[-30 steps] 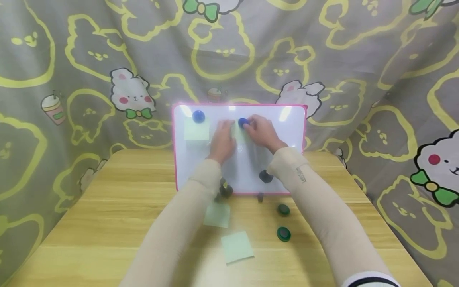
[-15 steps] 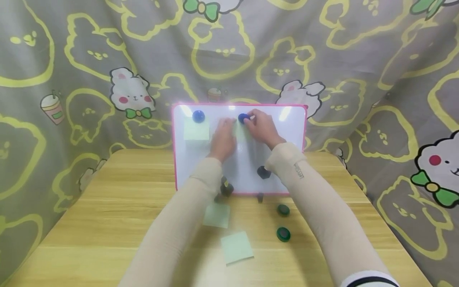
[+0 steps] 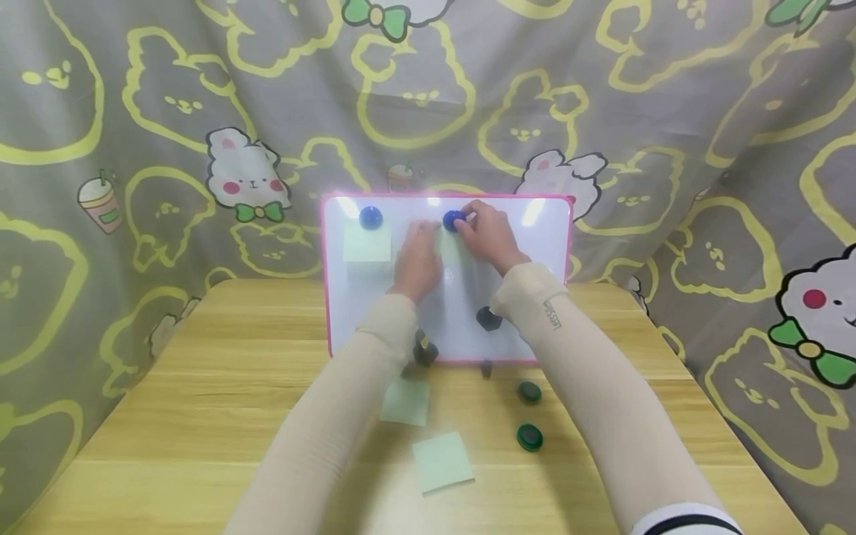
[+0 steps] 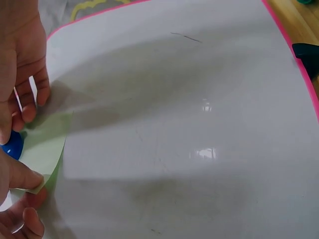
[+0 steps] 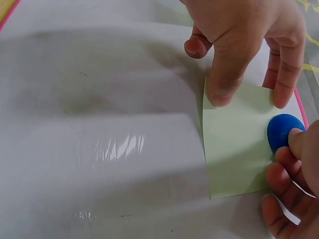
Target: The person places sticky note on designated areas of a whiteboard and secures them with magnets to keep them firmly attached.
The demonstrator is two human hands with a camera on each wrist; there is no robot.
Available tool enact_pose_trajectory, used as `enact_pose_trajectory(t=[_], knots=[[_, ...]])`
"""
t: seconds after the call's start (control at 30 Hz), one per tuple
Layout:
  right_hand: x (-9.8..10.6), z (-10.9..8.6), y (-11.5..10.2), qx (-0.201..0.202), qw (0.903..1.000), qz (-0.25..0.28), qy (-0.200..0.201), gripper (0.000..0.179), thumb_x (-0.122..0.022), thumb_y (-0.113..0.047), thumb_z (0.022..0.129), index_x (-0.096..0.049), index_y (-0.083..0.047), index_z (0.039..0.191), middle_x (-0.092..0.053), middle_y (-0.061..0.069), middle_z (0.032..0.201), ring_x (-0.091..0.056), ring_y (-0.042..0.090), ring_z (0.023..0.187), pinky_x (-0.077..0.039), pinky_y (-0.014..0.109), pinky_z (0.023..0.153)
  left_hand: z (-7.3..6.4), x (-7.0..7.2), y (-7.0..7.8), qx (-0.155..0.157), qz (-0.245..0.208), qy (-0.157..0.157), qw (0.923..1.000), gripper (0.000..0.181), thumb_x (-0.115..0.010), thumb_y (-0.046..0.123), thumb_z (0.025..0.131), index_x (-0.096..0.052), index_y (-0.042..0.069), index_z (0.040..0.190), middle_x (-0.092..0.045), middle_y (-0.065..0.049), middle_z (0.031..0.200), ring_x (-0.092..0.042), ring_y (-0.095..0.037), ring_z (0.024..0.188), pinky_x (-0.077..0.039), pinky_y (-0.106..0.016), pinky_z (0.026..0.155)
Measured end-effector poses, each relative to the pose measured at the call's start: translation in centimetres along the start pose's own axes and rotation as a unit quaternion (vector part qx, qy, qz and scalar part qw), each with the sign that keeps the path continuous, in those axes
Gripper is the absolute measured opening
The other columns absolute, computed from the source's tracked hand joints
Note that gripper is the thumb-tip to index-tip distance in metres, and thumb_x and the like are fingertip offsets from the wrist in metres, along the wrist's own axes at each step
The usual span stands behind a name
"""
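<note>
Near the middle of the head view, we see the left hand pinching the edge of a pale green note between thumb and finger, the note lying against a pink-edged whiteboard. Just beside it, our right hand pinches a blue magnet with its thumb and fingers; in the right wrist view we find this magnet at the right, overlapping the note's edge. At the board's upper left in the head view, we see a second blue magnet over the top edge of another note. The board stands on a wooden counter. Below it, at the lower centre of the frame, we have two loose notes lying apart, and to their right two green magnets, one above the other. Behind everything we see a grey curtain with yellow-outlined cartoon animals.
</note>
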State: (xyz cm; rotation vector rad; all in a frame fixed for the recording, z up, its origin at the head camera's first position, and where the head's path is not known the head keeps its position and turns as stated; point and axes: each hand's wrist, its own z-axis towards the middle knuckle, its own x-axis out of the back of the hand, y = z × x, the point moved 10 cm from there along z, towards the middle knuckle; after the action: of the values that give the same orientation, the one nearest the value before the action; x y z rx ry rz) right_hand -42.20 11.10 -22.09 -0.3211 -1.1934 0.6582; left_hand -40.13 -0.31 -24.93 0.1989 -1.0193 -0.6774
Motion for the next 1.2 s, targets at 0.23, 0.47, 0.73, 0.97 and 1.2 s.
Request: enact_pose_trajectory(t=[0.23, 0.47, 0.73, 0.97, 1.2], knots=[[0.11, -0.03, 0.0, -0.01, 0.9999, 0.004, 0.001, 0.025, -0.053, -0.024, 0.091, -0.054, -0.006, 0.108, -0.06, 0.01, 0.086, -0.056, 0.023, 0.075, -0.048, 0.035, 0.068, -0.06, 0.01, 0.22, 0.002, -0.004, 0.004, 1.0, 0.055, -0.058, -0.004, 0.077, -0.045, 0.007, 0.13, -0.043, -0.011, 0.128, -0.046, -0.024, 0.115, -0.036, -0.031, 0.099], [0.16, 0.22, 0.07, -0.008, 1.0, -0.004, 0.003, 0.026, -0.054, -0.025, 0.091, -0.053, -0.006, 0.109, -0.059, 0.009, 0.087, -0.055, 0.022, 0.077, -0.048, 0.034, 0.069, -0.06, 0.19, 0.52, -0.002, 0.004, 0.005, 1.0, 0.054, -0.058, -0.004, 0.077, -0.045, 0.006, 0.129, -0.044, -0.012, 0.126, -0.046, -0.024, 0.114, -0.037, -0.031, 0.098], [0.28, 0.15, 0.22, -0.024, 0.9997, 0.001, 0.003, 0.03, -0.053, -0.028, 0.091, -0.049, -0.008, 0.113, -0.059, 0.01, 0.092, -0.056, 0.021, 0.08, -0.049, 0.034, 0.072, -0.01, 0.35, 0.51, 0.003, 0.01, 0.004, 0.9999, 0.053, -0.057, -0.004, 0.078, -0.046, 0.006, 0.128, -0.044, -0.011, 0.127, -0.046, -0.024, 0.115, -0.036, -0.031, 0.099], [0.21, 0.15, 0.25, -0.03, 0.9995, 0.0, 0.002, 0.031, -0.053, -0.028, 0.091, -0.045, -0.01, 0.115, -0.054, 0.008, 0.08, -0.053, 0.021, 0.07, -0.047, 0.031, 0.064, -0.03, 0.4, 0.44, 0.007, 0.004, -0.005, 1.0, 0.052, -0.054, -0.006, 0.079, -0.045, 0.006, 0.129, -0.043, -0.012, 0.128, -0.047, -0.025, 0.114, -0.036, -0.03, 0.099], [0.02, 0.19, 0.17, -0.027, 0.9996, -0.007, 0.0, 0.032, -0.053, -0.027, 0.091, -0.044, -0.01, 0.116, -0.052, 0.009, 0.078, -0.051, 0.023, 0.068, -0.046, 0.032, 0.061, 0.04, 0.34, 0.35, 0.011, 0.004, -0.013, 0.9999, 0.052, -0.053, -0.006, 0.079, -0.045, 0.006, 0.129, -0.043, -0.012, 0.129, -0.045, -0.024, 0.116, -0.034, -0.03, 0.1]])
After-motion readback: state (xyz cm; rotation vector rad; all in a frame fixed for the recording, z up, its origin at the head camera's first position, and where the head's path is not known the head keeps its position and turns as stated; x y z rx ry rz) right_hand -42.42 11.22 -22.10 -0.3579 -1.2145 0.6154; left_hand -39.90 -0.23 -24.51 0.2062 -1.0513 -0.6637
